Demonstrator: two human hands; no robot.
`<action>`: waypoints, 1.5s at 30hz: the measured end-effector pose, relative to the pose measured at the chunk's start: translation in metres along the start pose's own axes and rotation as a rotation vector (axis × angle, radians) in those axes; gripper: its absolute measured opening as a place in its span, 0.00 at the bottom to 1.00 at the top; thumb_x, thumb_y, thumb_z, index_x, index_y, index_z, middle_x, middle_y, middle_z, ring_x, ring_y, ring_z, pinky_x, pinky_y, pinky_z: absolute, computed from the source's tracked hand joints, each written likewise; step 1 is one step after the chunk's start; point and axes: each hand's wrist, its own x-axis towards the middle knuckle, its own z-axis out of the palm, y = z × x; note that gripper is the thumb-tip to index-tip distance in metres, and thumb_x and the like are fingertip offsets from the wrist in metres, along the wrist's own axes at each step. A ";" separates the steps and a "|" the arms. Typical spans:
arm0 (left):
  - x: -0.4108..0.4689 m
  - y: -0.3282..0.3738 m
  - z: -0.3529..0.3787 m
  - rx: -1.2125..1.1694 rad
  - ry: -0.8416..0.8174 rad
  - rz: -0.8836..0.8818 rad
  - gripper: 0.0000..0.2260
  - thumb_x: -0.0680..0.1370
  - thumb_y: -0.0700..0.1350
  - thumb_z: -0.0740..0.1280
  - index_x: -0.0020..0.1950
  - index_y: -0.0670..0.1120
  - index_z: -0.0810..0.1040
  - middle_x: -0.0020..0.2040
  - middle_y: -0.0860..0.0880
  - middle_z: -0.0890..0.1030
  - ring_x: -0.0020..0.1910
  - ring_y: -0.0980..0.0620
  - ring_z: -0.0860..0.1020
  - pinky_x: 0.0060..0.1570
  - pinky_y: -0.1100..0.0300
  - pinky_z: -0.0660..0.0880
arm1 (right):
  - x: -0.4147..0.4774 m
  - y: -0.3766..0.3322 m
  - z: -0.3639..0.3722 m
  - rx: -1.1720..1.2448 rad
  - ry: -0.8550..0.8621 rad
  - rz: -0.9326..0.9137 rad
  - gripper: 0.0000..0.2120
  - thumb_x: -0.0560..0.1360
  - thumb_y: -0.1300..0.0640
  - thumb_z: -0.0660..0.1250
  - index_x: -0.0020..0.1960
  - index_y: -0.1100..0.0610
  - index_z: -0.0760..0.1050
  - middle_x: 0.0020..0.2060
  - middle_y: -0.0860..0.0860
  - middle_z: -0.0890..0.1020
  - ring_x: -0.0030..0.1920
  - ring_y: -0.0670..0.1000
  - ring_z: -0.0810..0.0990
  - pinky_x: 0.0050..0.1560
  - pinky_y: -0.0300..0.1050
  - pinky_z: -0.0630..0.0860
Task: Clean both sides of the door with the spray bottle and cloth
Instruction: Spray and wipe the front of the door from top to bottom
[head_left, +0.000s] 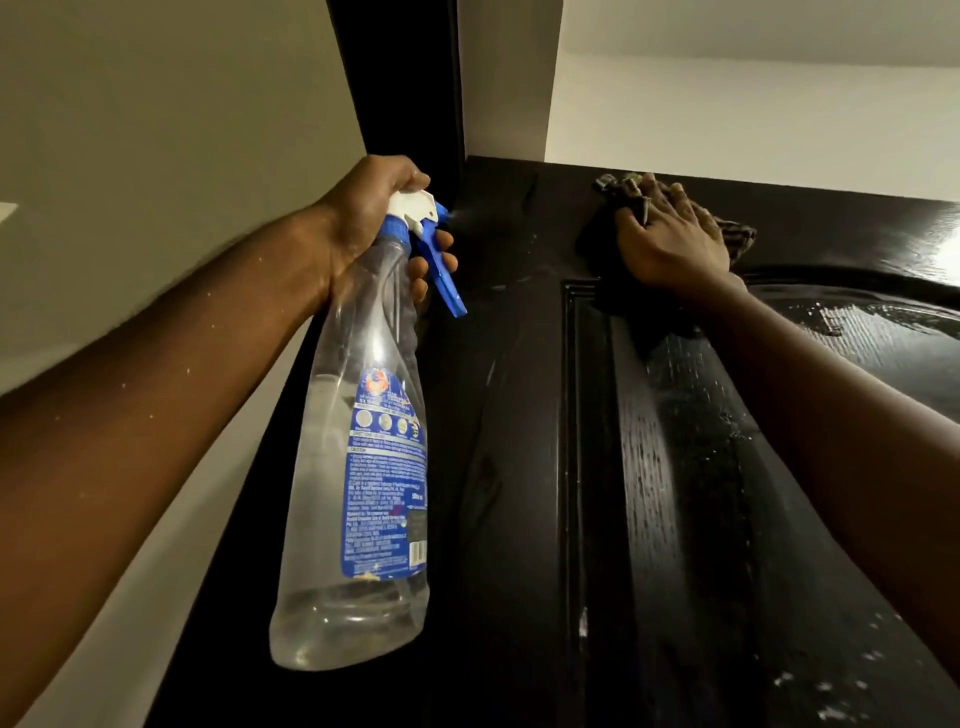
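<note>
Left wall (156, 130): plain, olive-beige, dimly lit. Paler band (156, 519) below it, running diagonally. Door frame (400, 78): dark, set between the left wall and a white wall return (509, 78). Far wall (727, 119): white, brighter. Ceiling (779, 26): off-white.

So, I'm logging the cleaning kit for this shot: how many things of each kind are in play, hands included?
Spray bottle: 1
Cloth: 1
Door: 1
Hands: 2 (left hand, right hand)
Total: 5

dim, wide-angle warp, glare on door (519, 467)
</note>
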 end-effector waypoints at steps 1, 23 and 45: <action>0.001 0.001 -0.003 -0.013 -0.006 0.005 0.17 0.81 0.53 0.54 0.45 0.41 0.73 0.35 0.45 0.77 0.29 0.52 0.76 0.23 0.66 0.71 | 0.004 -0.004 -0.001 0.004 -0.007 0.011 0.29 0.84 0.43 0.45 0.83 0.48 0.48 0.82 0.47 0.48 0.82 0.49 0.43 0.80 0.53 0.41; 0.004 -0.011 -0.067 -0.090 -0.139 -0.011 0.19 0.80 0.53 0.54 0.45 0.40 0.74 0.40 0.42 0.79 0.25 0.52 0.73 0.23 0.66 0.71 | -0.017 -0.045 0.016 -0.080 -0.073 -0.171 0.34 0.76 0.39 0.42 0.82 0.44 0.45 0.81 0.42 0.47 0.81 0.46 0.44 0.79 0.46 0.42; -0.062 -0.044 -0.027 0.013 -0.154 -0.119 0.22 0.80 0.56 0.56 0.47 0.39 0.77 0.42 0.41 0.82 0.21 0.53 0.72 0.22 0.64 0.71 | -0.061 -0.057 0.001 0.268 -0.134 0.060 0.27 0.75 0.36 0.46 0.62 0.48 0.72 0.57 0.54 0.78 0.59 0.56 0.75 0.59 0.49 0.68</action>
